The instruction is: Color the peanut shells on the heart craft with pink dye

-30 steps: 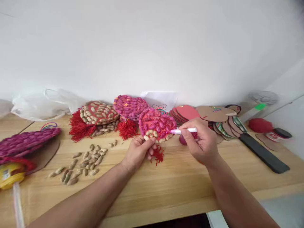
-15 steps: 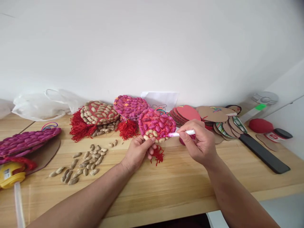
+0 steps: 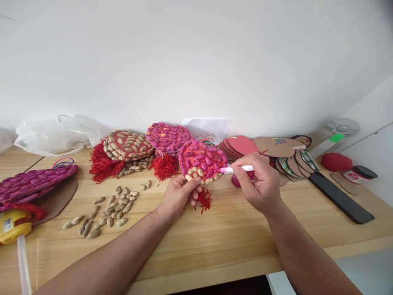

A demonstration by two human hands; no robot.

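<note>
Back: a plain white wall (image 3: pixel 196 61) is rising behind everything.
Right side: a pale panel (image 3: pixel 380 153) is meeting it at an angle, a thin dark line (image 3: pixel 385 128) slanting across.
Wood: a light-grained tabletop (image 3: pixel 215 241) is stretching from side to side, a dark seam (image 3: pixel 33 164) crossing its left end.
Lower right: a grey surface (image 3: pixel 368 268) is showing beyond the wood.
Light: soft light is falling, dimming toward the upper right.
</note>
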